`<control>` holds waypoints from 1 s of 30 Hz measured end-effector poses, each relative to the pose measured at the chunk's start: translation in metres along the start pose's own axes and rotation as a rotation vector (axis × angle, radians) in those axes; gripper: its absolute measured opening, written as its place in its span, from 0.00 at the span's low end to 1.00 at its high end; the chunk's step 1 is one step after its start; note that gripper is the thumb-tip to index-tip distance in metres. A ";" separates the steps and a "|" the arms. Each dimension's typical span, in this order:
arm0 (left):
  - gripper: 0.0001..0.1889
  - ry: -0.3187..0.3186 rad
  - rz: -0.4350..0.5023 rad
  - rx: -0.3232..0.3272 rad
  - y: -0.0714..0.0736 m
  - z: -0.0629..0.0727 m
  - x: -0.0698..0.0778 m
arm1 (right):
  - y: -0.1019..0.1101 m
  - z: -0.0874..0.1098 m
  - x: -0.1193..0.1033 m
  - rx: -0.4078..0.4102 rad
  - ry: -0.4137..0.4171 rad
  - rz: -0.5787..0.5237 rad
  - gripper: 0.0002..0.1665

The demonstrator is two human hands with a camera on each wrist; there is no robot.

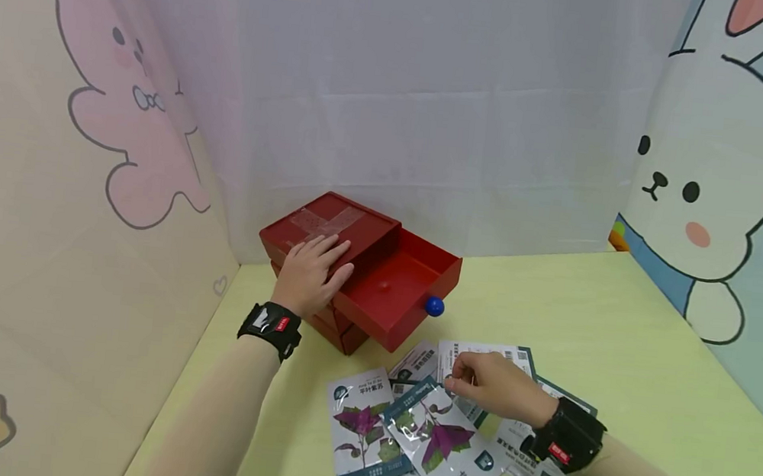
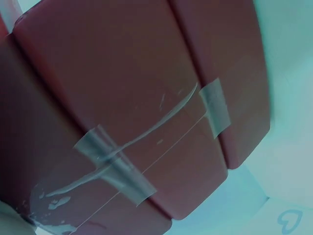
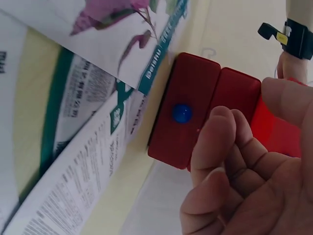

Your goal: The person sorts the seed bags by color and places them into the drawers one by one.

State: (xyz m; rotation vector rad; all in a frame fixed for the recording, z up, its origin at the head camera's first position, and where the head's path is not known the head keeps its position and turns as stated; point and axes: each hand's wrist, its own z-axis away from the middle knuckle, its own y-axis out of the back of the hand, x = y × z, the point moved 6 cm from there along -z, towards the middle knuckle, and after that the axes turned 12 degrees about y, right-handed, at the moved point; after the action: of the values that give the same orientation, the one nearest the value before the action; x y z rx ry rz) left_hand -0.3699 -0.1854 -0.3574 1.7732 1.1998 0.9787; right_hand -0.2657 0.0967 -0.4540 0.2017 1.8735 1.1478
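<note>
A red drawer box point(image 1: 371, 231) stands near the back of the table, its top drawer point(image 1: 407, 326) pulled out with a blue knob point(image 1: 434, 306) on the front. Spread over the box's top is my left hand point(image 1: 309, 277). My right hand point(image 1: 494, 384) hovers above several seed packets, fingers loosely curled, nothing between them. One packet with a purple leafy plant point(image 1: 448, 440) lies across the others; another point(image 1: 363, 428) lies to its left. In the right wrist view, the right hand point(image 3: 244, 181) appears before a lower drawer's blue knob point(image 3: 182, 113).
Pale cloth point(image 1: 434, 120) hangs behind the yellow-green table point(image 1: 657, 387). Cartoon-printed cloths flank it on both sides. Clear tape point(image 2: 115, 164) crosses the box's side panels in the left wrist view. White packets point(image 1: 534, 475) with printed text lie under and beyond the right forearm.
</note>
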 end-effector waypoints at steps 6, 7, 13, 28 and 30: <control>0.24 0.003 0.064 0.103 0.005 0.000 0.002 | -0.013 0.008 0.003 -0.068 -0.050 0.039 0.16; 0.24 0.004 0.068 0.117 0.005 0.001 0.003 | -0.015 0.009 0.003 -0.075 -0.057 0.039 0.16; 0.23 0.029 0.059 0.155 0.001 0.002 -0.001 | -0.026 0.017 0.009 -0.096 -0.103 0.065 0.15; 0.22 0.026 0.124 0.226 -0.002 0.003 0.002 | -0.033 0.023 0.015 -0.100 -0.248 0.138 0.23; 0.22 0.028 0.123 0.226 -0.001 0.003 0.002 | -0.034 0.023 0.017 -0.110 -0.274 0.150 0.25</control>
State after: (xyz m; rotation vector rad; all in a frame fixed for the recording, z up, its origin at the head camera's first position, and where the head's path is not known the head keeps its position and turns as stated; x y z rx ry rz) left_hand -0.3671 -0.1834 -0.3588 2.0369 1.2732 0.9719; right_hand -0.2477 0.1017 -0.4947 0.4223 1.5708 1.2530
